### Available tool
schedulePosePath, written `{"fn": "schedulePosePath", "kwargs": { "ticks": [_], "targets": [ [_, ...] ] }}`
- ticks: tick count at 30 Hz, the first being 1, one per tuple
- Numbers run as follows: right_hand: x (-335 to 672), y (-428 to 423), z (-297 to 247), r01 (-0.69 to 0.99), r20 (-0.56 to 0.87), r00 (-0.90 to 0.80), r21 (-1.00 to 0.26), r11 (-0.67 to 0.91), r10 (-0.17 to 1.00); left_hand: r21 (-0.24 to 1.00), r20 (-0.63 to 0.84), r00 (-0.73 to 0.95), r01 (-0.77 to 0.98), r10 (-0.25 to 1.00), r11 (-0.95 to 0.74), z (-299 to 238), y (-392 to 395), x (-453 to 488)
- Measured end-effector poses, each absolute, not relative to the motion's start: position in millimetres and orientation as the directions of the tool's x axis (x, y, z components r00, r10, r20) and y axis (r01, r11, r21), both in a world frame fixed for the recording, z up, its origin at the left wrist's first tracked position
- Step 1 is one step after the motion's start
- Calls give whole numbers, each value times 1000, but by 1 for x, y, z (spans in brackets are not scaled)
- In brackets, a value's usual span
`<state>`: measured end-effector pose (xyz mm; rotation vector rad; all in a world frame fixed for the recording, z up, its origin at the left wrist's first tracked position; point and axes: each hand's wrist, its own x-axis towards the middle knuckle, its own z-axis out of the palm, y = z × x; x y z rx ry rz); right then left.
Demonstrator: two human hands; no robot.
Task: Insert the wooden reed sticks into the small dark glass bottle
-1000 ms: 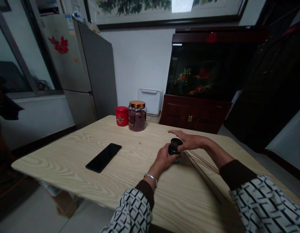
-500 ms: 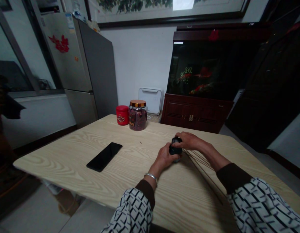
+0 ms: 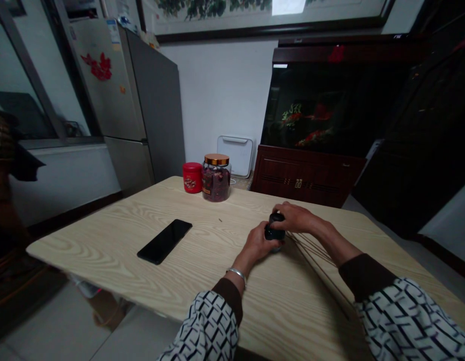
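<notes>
A small round black container (image 3: 275, 231) with a paler, clear-looking lower edge stands on the wooden table (image 3: 202, 260), right of the middle. My left hand (image 3: 259, 239) is wrapped round its near left side. From above, my right hand (image 3: 293, 217) grips the dark top part, fingers curled over its far side. Both hands are closed on it, and they hide much of its shape. Several thin brown sticks (image 3: 318, 273) lie beneath and beside my right forearm, their far ends close to the container.
A black phone (image 3: 164, 241) lies flat on the left of the table. At the back stand a red canister (image 3: 192, 178) and a glass jar (image 3: 216, 181) with a copper-coloured lid and dark reddish contents. A dark wooden fish tank cabinet (image 3: 307, 175) is beyond the table.
The whole view has shifted slightly, so things appear a little farther right. Both hands keep their grip on the black container, with barely any change in the fingers.
</notes>
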<state>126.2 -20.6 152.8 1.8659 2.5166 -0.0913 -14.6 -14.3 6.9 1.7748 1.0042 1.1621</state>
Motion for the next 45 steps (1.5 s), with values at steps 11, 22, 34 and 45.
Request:
{"fn": "schedulePosePath", "kwargs": {
  "ticks": [11, 22, 34, 45],
  "targets": [
    [126, -20, 151, 974, -42, -225, 17, 226, 974, 902, 325, 278, 196, 904, -384, 5, -12, -16],
    [130, -18, 149, 970, -22, -241, -49, 240, 970, 897, 322, 282, 215, 904, -387, 4, -11, -15],
    [129, -18, 151, 967, -22, -252, -27, 251, 967, 904, 315, 285, 201, 905, -378, 6, -12, -16],
    [133, -16, 157, 850, -98, -517, -173, 497, 850, 893, 306, 294, 239, 905, -380, 6, -10, -17]
  ]
}}
